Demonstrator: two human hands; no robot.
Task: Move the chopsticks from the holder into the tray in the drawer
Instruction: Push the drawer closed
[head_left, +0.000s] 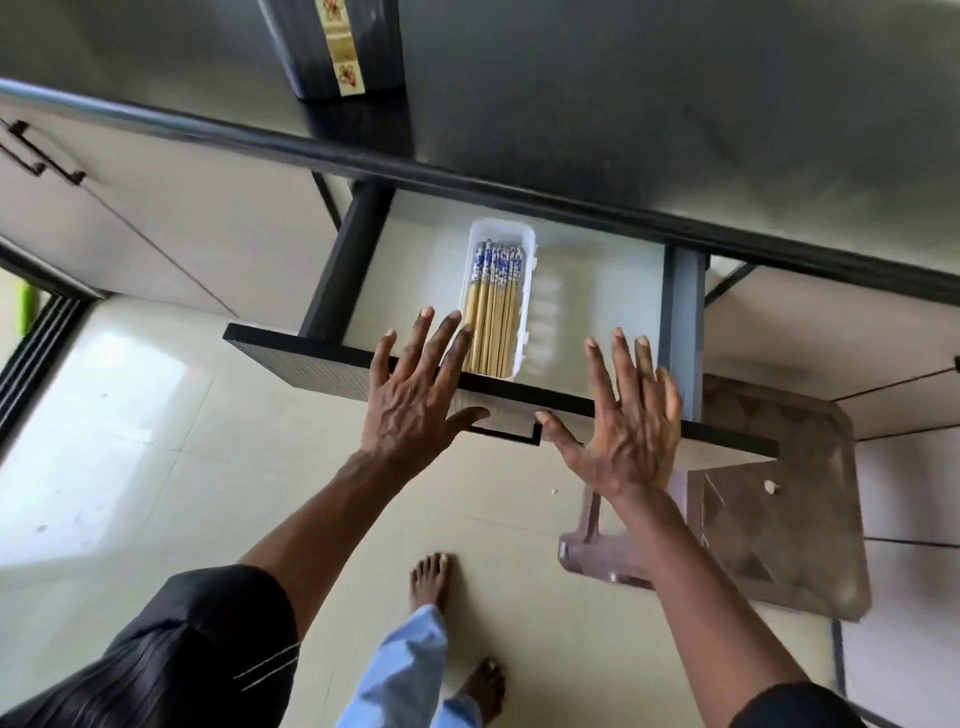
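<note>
The drawer (576, 291) stands pulled out under the dark counter edge. Inside it lies a white plastic tray (525, 306) holding several bamboo chopsticks (491, 306) with blue-and-white patterned tops, laid lengthwise. My left hand (415, 389) lies flat with spread fingers against the drawer's front panel (311, 364), fingertips over its top edge beside the tray. My right hand (628, 410) presses flat on the same panel to the right, its thumb near the black handle (511, 436). Neither hand holds anything. A dark holder (337, 47) with a gold patterned strip stands on the counter.
A brown plastic stool (769, 499) sits on the floor below the drawer's right end. Closed cabinet doors with dark handles (41, 156) are to the left. My bare feet (431, 577) stand on the pale tiled floor (130, 415).
</note>
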